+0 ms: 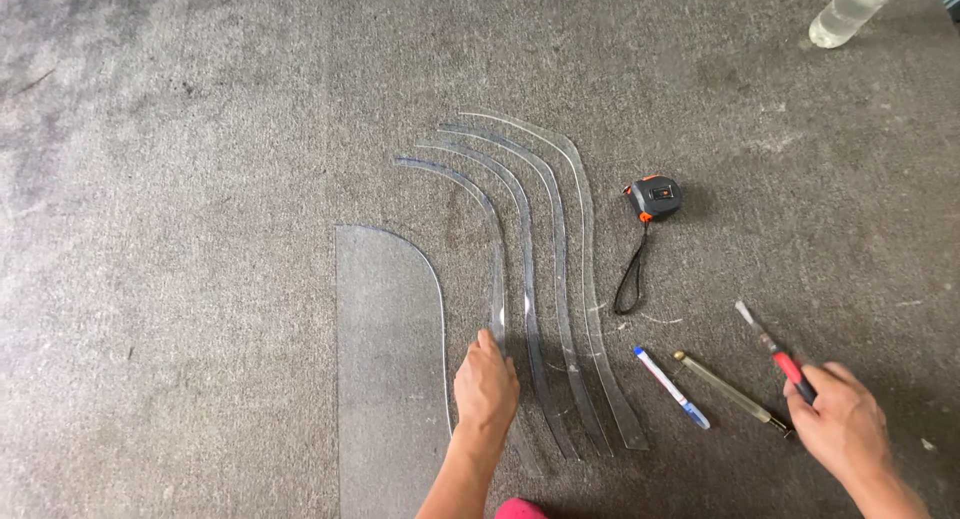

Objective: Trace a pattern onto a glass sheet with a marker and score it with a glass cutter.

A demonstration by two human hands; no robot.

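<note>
My left hand (pixel 486 386) presses on the near end of a thin curved clear strip (pixel 484 211), the innermost of several curved clear strips (pixel 560 279) lying side by side on the grey surface. Left of them lies a larger clear sheet piece (pixel 390 359) with a rounded top. My right hand (pixel 842 421) grips a slim tool with a red-and-black handle and pale tip (pixel 772 344), held just above the surface at the right.
A white-and-blue marker pen (pixel 671 386) and a slender brass-coloured cutter (pixel 730 393) lie between my hands. A black-and-orange tape measure (pixel 653 196) with a wrist loop sits right of the strips. A clear plastic bottle (pixel 850 12) lies at the far right corner.
</note>
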